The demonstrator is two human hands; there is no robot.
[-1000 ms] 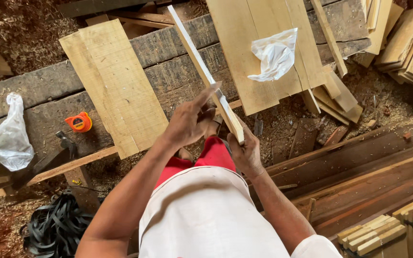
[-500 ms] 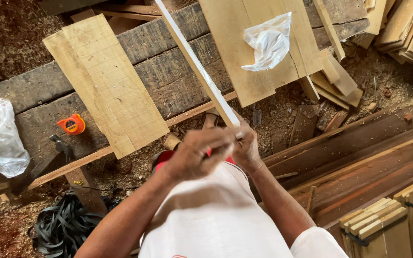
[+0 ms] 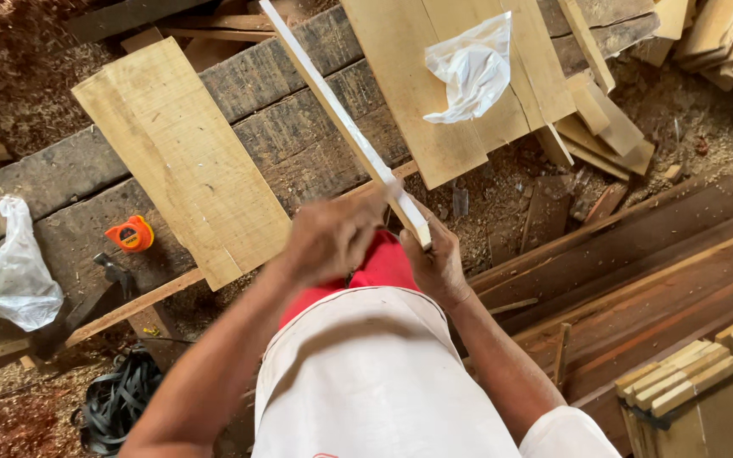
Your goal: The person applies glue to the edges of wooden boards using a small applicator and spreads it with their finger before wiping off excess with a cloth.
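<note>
A long pale wooden strip (image 3: 341,119) slants from the top middle down to my hands. My right hand (image 3: 439,259) grips its near end from below. My left hand (image 3: 328,237), blurred by motion, lies against the strip just left of that end, fingers curled; I cannot tell what it holds. Both hands hover over my red shorts and white shirt. The strip's far end runs out of view at the top.
A wide light board (image 3: 184,157) rests on dark planks (image 3: 299,136). An orange tape measure (image 3: 131,233) and a hammer (image 3: 112,276) sit at the left by a plastic bag (image 3: 17,271). Another bag (image 3: 472,68) lies on boards. Stacked slats (image 3: 697,386) are lower right.
My left hand has slid down along the strip toward its near end and is now blurred. The strip has shifted slightly while the right hand keeps its grip.
</note>
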